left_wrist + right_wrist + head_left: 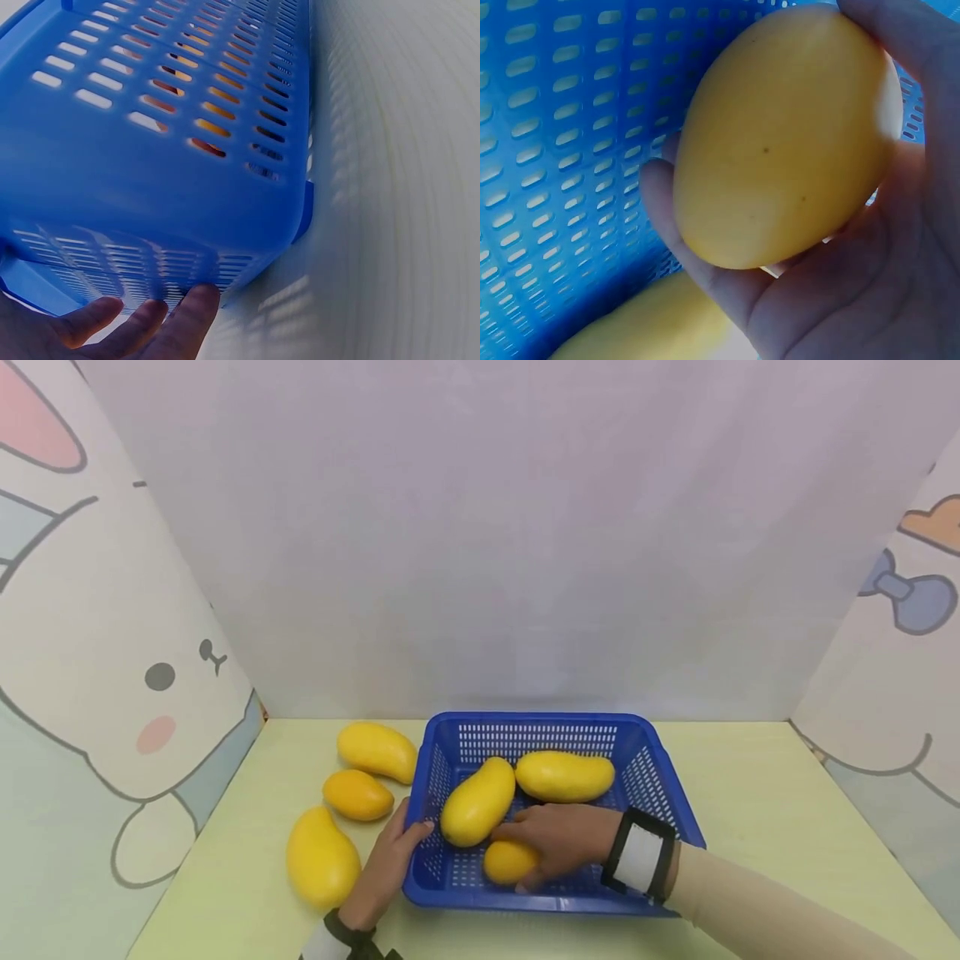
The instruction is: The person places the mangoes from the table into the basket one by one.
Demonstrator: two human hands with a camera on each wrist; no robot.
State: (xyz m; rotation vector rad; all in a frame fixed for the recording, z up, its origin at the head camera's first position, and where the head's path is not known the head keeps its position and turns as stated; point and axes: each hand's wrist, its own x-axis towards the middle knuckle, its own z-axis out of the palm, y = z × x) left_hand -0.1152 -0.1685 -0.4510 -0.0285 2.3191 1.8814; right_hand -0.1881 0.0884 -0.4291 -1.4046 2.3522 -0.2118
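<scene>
A blue plastic basket [558, 903] with slotted walls stands on the table. My right hand [566, 842] is inside it, gripping a small orange-yellow mango [510, 862] near the front wall. In the right wrist view, fingers and thumb curl round this mango [787, 142]. Two larger yellow mangoes lie in the basket: one slanted mango [478, 802] at the left and one lengthwise mango [564, 776] behind my hand. My left hand [386, 864] holds the basket's left rim, thumb over the edge. The left wrist view shows its fingertips [196, 301] against the outer wall.
Left of the basket, three mangoes lie on the pale yellow table [757, 810]: a yellow one [377, 752] at the back, a smaller orange one [358, 795], and a large yellow one [322, 858] near my left wrist. A pale curtain [525, 543] hangs behind; cartoon-printed panels flank the table.
</scene>
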